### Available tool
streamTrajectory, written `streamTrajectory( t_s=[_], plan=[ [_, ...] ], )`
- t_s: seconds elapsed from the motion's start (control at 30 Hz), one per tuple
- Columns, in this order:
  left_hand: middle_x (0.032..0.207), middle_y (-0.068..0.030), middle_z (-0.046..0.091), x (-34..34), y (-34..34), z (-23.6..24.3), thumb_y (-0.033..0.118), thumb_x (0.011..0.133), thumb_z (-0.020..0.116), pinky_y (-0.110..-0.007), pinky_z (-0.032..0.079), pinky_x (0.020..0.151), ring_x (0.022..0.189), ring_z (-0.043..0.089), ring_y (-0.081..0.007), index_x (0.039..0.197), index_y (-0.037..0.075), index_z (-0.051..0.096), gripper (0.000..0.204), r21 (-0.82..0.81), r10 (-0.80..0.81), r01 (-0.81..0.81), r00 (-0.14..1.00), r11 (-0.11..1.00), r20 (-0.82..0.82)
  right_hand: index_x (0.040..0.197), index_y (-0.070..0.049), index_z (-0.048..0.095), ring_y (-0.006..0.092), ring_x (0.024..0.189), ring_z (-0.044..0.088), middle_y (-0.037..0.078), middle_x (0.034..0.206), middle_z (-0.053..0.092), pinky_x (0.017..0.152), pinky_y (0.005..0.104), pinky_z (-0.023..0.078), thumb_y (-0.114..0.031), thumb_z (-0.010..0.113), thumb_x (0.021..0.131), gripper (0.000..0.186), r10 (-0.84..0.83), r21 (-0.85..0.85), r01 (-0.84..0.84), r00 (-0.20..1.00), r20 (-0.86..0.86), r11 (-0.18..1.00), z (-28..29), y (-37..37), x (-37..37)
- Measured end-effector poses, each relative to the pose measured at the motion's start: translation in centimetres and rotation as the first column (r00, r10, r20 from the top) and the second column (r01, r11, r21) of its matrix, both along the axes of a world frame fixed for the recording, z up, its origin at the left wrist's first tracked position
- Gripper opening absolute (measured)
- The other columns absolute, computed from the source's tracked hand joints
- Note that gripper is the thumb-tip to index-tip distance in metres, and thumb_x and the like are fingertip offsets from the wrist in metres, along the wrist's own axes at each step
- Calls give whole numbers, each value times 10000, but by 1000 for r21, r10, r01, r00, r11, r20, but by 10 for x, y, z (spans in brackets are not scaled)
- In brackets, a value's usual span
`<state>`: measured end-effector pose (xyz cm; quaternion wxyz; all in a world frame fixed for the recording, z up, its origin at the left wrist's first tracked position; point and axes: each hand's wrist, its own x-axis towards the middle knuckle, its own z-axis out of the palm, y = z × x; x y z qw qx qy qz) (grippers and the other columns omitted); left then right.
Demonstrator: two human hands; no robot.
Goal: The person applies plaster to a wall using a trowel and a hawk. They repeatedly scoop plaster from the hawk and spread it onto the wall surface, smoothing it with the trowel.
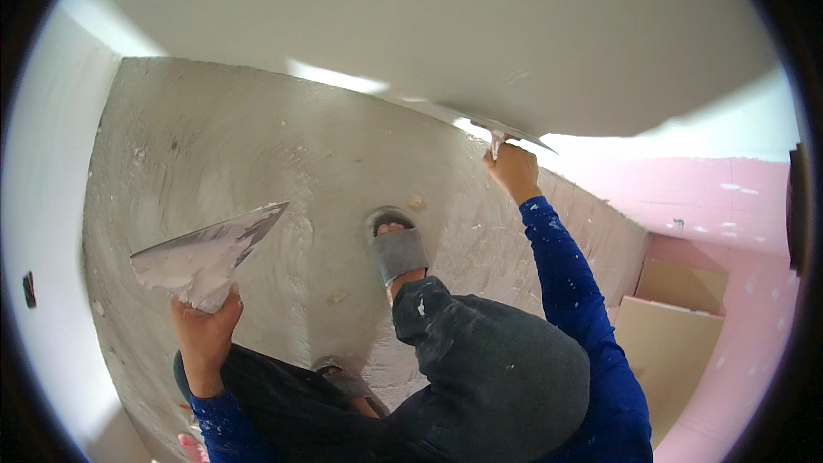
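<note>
My left hand (206, 334) is closed round the handle end of a broad triangular putty knife (210, 253), its blade coated with pale plaster. It is held out over the floor at the left. Up to the right, my right hand (514, 170) grips the handle of a wide plastering trowel (506, 131). The trowel's long thin blade lies at the low part of the wall (514, 34), close to where wall and floor meet. Wet grey-white plaster covers much of this wall. My fingers hide most of both handles.
Dusty, plaster-smeared floor (214, 146) spreads around my sandalled feet (399, 249). A white wall (51, 163) with a small dark opening (30, 290) rises at the left. At the right stand a pink wall (746, 309) with pale spots and leaning beige boards (669, 347).
</note>
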<state>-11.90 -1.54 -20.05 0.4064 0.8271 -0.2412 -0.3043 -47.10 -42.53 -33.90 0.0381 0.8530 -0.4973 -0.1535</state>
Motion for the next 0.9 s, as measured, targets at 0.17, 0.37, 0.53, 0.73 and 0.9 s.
streamTrajectory(
  t_s=[0.17,0.37,0.53,0.73,0.9],
  plan=[
    [928,-124,717,-2,9,11,69,746,723,-318,497,765,848,660,-165,982,-26,685,257,16,47,-50,987,999,152,745,-29,704,327,664,699,174,735,703,622,452,557,-425,554,873,443,35,-131,-24,996,80,991,34,15,43],
    [845,-143,711,8,2,15,74,740,677,-313,499,769,806,673,-169,1019,-27,674,297,-179,-44,43,999,983,-1,809,-28,695,421,798,673,236,824,690,734,503,533,-388,552,868,392,50,-102,-10,916,398,995,109,32,129],
    [865,-112,718,10,-6,15,44,728,660,-303,496,784,822,654,-143,1054,-38,662,336,-171,-52,41,997,984,-61,806,-4,657,396,741,660,202,787,680,709,476,524,-333,607,861,338,216,-221,-93,737,640,971,168,22,150],
    [875,-87,714,16,-8,15,50,742,664,-295,492,784,827,624,-117,1074,-34,663,343,-272,-34,0,992,962,-122,843,-53,571,65,547,494,-11,680,545,477,254,382,-204,629,938,188,-251,276,-21,353,901,961,242,12,95],
    [880,-90,713,14,-24,17,62,752,678,-297,492,782,820,619,-118,1072,-34,665,335,-259,-11,-18,994,966,-109,843,-14,613,213,594,578,57,676,599,586,365,471,-238,653,915,239,147,-30,-182,674,724,983,236,22,40]
  ],
)
